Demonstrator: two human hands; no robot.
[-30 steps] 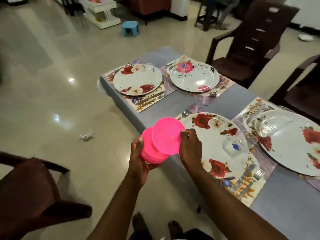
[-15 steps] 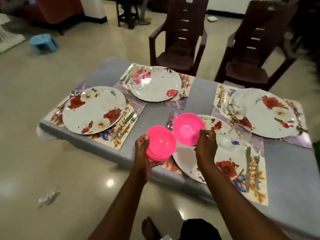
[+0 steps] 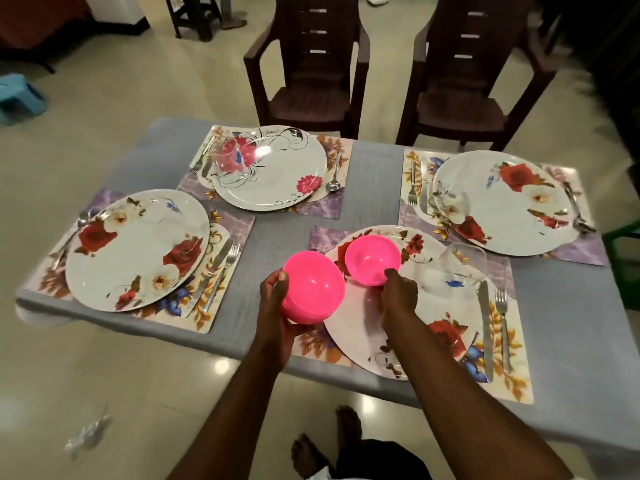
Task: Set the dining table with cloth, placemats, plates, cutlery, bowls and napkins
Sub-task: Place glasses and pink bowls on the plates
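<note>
Two dark brown slat-backed plastic armchairs (image 3: pixel 304 74) (image 3: pixel 464 81) drawn up side by side at the table's far edge, seats facing it, arms nearly touching. Glossy cream tiled floor (image 3: pixel 114 109) all round, dotted with bright lamp reflections near the table's near edge. Pale blue low plastic stool (image 3: pixel 19 98) off beyond the table's far left corner, half cut by the frame. Crumpled scrap of clear wrapper (image 3: pixel 88 436) lying on the tiles below the near left corner. Dark wooden stool legs (image 3: pixel 194 15) further back (top out of view). Green crate-like object (image 3: pixel 623 265) just past the right edge, mostly hidden.
</note>
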